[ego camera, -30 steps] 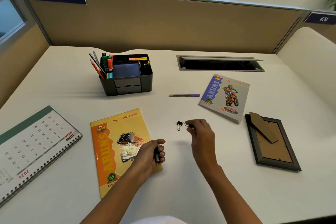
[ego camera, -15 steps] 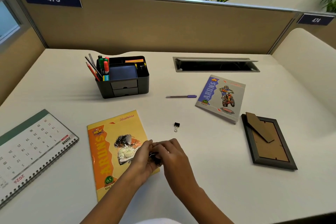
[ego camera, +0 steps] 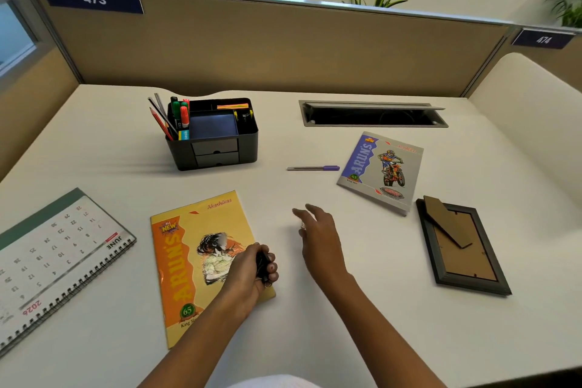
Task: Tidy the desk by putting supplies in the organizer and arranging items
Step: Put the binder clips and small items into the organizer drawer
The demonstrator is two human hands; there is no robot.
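Black binder clips [ego camera: 262,264] bunched up in the left hand [ego camera: 248,274], fist curled tight around them, a bit of wire handle poking out the bottom, parked over the lower right corner of the yellow-orange notebook [ego camera: 201,261]. Right hand [ego camera: 318,239] just beside it, above the bare white desk [ego camera: 315,340], fingers spread loose and gripping nothing (something small and silvery glinted at its left edge near the thumb, too small and hidden to call). Further back and left, black organizer [ego camera: 214,135] well apart from both hands, markers and pencils standing in its left slot, a dark blue pad-like thing in the middle, two small drawers in front. Purple pen [ego camera: 313,168] lay flat between organizer and the grey motorbike notebook [ego camera: 382,170]. Picture frame [ego camera: 461,246] face-down right of that, stand flap showing. June calendar [ego camera: 56,258] off at the near left edge.
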